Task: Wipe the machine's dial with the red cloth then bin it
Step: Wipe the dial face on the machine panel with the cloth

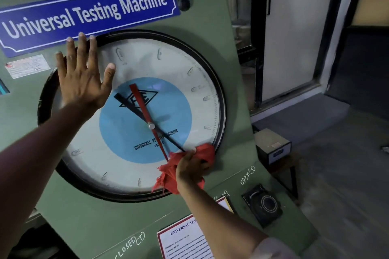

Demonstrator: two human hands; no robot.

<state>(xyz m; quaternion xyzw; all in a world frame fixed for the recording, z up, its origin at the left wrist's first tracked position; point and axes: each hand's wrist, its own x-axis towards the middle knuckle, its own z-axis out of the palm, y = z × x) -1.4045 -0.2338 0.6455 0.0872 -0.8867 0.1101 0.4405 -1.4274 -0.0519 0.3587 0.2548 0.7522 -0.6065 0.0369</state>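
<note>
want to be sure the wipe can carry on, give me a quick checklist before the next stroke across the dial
1. Red cloth in the right hand: ok, bunched in its grip.
2. Cloth touching the dial: ok, pressed at the lower right rim.
3. Left hand bracing: ok, flat and open on the upper left of the dial.
4. Left hand out of the wiping path: not ok, it covers part of the glass.
5. Rest of the glass clean: cannot tell.
6. Bin within reach: cannot tell, none in view.
</note>
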